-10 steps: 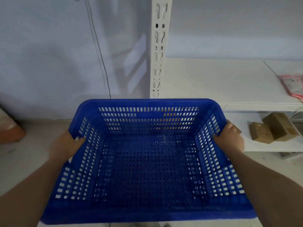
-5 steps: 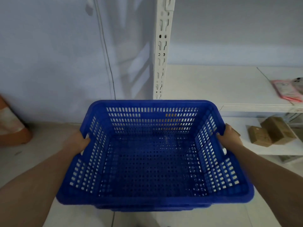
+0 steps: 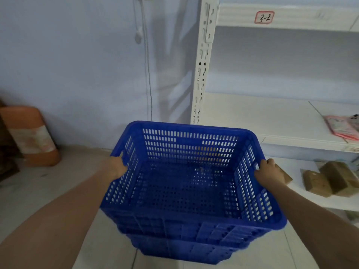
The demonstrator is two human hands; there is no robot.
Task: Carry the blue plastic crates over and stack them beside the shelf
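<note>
Beside shelf (image 3: pixel 202 78), crate (image 3: pixel 186 181) between grips

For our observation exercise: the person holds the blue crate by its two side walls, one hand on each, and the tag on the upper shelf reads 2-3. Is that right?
Not quite. The head view shows the tag reading 3-2, not 2-3. The rest stands: the left hand and right hand each grip a side wall of the blue crate.

Crate goes down onto the stack

The blue crate (image 3: pixel 186 183) was up close a second ago; now it sits lower and farther off, nested on more blue crates (image 3: pixel 184 247) that have come into sight under it. Both arms have stretched out. More of the shelf (image 3: pixel 272 117) shows now, with its "3-2" tag (image 3: pixel 264 17).
</note>
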